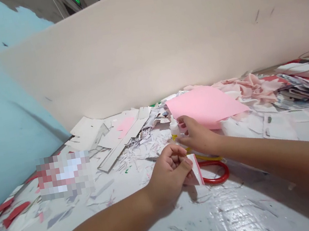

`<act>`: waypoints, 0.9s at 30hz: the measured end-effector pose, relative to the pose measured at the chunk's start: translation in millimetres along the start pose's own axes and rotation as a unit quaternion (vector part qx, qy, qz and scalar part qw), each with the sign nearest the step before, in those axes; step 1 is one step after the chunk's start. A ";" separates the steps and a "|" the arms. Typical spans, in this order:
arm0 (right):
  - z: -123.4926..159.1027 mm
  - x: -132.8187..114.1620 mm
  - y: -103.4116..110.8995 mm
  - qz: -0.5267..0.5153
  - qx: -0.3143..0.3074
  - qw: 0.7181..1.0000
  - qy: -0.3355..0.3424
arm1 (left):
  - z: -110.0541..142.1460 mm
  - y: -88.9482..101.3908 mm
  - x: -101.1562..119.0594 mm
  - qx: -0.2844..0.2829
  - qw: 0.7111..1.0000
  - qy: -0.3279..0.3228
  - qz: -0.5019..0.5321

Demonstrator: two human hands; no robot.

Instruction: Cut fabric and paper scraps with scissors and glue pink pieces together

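Observation:
My left hand (168, 176), in the lower middle of the head view, is closed with thumb and fingers pinching a small piece of white paper (196, 172) with a pink edge. Just beyond it, my right hand (195, 134) reaches to a small white glue bottle (174, 130) with a nozzle and a yellow label. The bottle stands upright, with the thumb and forefinger apart at its right side; whether they touch it is unclear. Beside the paper lie a red looped handle (218, 179) and a yellow handle (208, 157), their other ends hidden by my hands.
A large pink sheet (205, 106) lies behind my right hand. Grey-white card strips (123, 141) and paper shreds (139, 148) cover the back left. Crumpled pink material (253, 88) and scraps are heaped at right. A pale partition (160, 46) closes off the table's back.

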State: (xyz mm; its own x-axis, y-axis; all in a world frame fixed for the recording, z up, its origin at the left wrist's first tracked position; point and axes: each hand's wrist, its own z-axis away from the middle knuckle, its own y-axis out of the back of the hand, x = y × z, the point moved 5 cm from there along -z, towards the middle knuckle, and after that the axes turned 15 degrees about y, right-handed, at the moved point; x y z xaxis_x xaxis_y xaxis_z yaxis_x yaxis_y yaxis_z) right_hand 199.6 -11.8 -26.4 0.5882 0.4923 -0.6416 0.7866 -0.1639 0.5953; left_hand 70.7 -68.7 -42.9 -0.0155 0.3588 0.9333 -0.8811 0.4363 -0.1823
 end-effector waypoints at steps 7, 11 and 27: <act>-13.2 2.0 -5.2 -0.009 0.025 1.000 -0.011 | -2.4 -1.0 -2.8 -0.013 0.999 0.019 0.022; -12.9 -14.4 23.5 -0.060 0.062 0.996 0.021 | -5.0 -0.4 -4.7 -0.020 0.999 0.023 0.029; 82.2 -48.1 66.7 -0.361 -0.074 0.920 -0.134 | -5.5 -9.0 -10.2 -0.018 0.999 -0.022 -0.046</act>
State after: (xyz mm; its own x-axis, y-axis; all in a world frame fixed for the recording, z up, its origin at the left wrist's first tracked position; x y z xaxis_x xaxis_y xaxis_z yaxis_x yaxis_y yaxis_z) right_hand 239.2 -116.7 4.4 -0.0369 0.1964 -0.9798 0.9678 0.2512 0.0139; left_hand 81.4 -71.7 -52.5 0.0429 0.2804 0.9589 -0.8620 0.4956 -0.1063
